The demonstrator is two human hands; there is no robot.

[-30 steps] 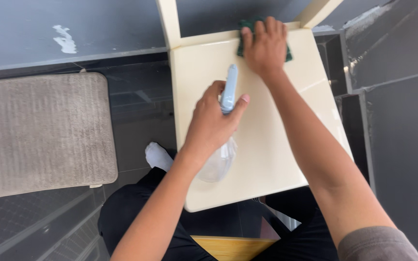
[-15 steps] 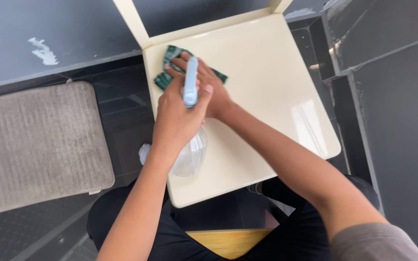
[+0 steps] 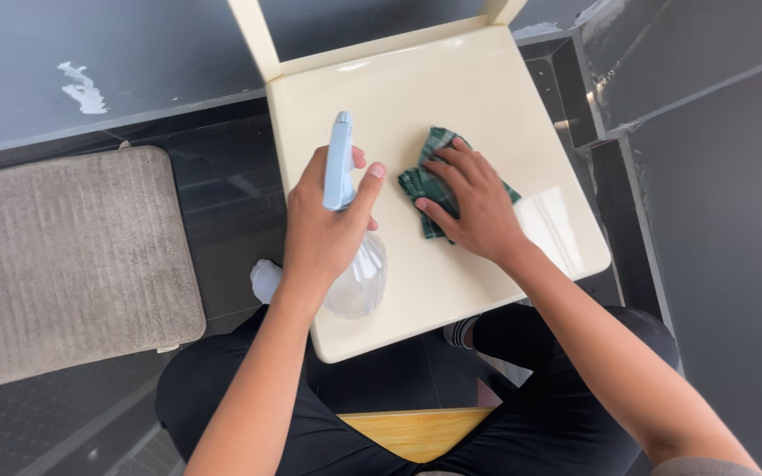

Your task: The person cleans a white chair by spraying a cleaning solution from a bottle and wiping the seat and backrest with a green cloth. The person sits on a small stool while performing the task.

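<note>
Fingers of left hand (image 3: pixel 324 225) wrapped round spray bottle (image 3: pixel 350 238), held over cream chair seat's (image 3: pixel 478 97) left edge; grey mat (image 3: pixel 63 256) lies further left | right hand (image 3: pixel 474 203) fingers spread, pressing green cloth (image 3: pixel 425 185) flat mid-seat

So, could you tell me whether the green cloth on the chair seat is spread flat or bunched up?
Bunched up: the green cloth lies crumpled in folds under the right hand on the cream seat.
</note>
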